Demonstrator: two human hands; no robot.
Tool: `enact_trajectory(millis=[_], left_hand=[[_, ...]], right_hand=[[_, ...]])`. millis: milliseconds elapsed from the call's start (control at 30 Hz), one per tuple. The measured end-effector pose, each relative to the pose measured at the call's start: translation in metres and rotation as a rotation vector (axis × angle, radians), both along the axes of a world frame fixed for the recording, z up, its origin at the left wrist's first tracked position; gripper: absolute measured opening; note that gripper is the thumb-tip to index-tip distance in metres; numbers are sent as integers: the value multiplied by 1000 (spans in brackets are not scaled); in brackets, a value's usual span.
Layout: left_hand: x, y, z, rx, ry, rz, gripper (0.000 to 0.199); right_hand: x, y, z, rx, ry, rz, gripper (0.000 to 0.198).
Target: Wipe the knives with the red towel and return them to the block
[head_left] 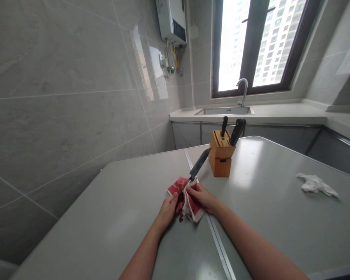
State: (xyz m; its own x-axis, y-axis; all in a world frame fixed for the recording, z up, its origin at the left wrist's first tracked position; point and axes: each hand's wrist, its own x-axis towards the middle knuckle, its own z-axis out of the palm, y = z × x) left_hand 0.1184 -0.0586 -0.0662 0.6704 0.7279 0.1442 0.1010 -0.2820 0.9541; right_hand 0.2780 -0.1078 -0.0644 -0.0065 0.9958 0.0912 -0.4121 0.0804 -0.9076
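Note:
A kitchen knife (199, 164) points up and to the right, away from me, above the table. My left hand (169, 206) is closed around its black handle, much of which is hidden by fingers and cloth. A red and white cloth (195, 210) is folded around the knife near the handle end of the blade. My right hand (202, 197) is closed on that cloth, pinching it against the knife. Just beyond the blade's tip stands a wooden knife block (221, 165) with slots on top. Black-handled knives (237, 131) stick up from it.
The pale grey table (128, 194) has a metal seam (218, 245) across it. A crumpled white cloth or tissue (316, 183) lies on the right. Past the far edge are a counter with a sink (224, 111), a tap (244, 91) and a window. A tiled wall (76, 124) borders the left.

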Motion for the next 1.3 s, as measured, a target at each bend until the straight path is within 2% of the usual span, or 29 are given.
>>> enact_trajectory(millis=[133, 500, 833, 1100, 1300], left_hand=[[2, -2, 3, -73, 19, 1, 62], [2, -3, 5, -87, 36, 3, 63], [0, -1, 5, -68, 29, -61, 64], [2, 1, 0, -181, -27, -87, 56], [1, 3, -5, -177, -32, -103, 54]], right_hand=[[-1, -1, 3, 16, 15, 27, 34], [0, -3, 6, 5, -31, 67, 36], [-1, -3, 6, 21, -47, 27, 34], [-1, -2, 4, 12, -41, 8, 35], [0, -1, 3, 8, -49, -5, 36]])
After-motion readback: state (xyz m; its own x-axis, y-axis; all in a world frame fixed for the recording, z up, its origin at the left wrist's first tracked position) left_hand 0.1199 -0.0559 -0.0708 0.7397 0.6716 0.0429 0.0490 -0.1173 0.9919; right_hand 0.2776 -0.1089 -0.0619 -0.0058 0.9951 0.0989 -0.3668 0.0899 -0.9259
